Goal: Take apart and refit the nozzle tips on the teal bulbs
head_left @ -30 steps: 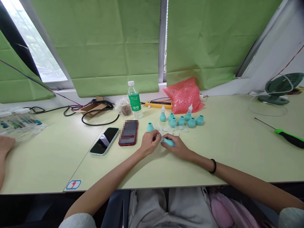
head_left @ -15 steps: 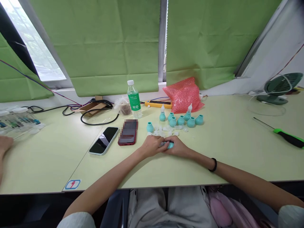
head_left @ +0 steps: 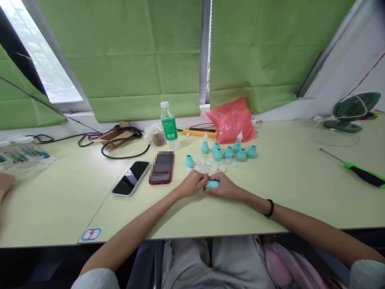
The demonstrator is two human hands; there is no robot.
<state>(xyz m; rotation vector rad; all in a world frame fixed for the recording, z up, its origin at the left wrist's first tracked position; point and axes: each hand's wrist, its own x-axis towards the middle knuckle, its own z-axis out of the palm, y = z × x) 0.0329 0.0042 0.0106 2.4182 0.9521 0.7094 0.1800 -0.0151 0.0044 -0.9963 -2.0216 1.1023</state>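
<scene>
My right hand (head_left: 224,186) is closed around a teal rubber squeeze bulb (head_left: 212,184), which lies sideways just above the table. My left hand (head_left: 192,184) pinches at the bulb's left end; the pale translucent nozzle seen there earlier is now hidden by the fingers. Just beyond my hands lie several loose translucent nozzles (head_left: 222,169). Behind them stand several open teal bulbs (head_left: 241,155), with one more bulb (head_left: 189,161) off to the left. Two bulbs carry upright nozzles, one bulb (head_left: 205,147) at the left and another (head_left: 237,146) near the red wrap.
Left of my hands lie a white-edged phone (head_left: 130,179) and a red-cased phone (head_left: 161,168). Further back are a water bottle (head_left: 169,127), a yellow device (head_left: 199,132) and red bubble wrap (head_left: 233,122). A screwdriver (head_left: 357,170) lies right. Another person's hand (head_left: 5,184) shows far left.
The bulb has turned so more of its teal side shows between my hands. My left fingers have drawn back into a tighter pinch, and the nozzle has gone out of sight.
</scene>
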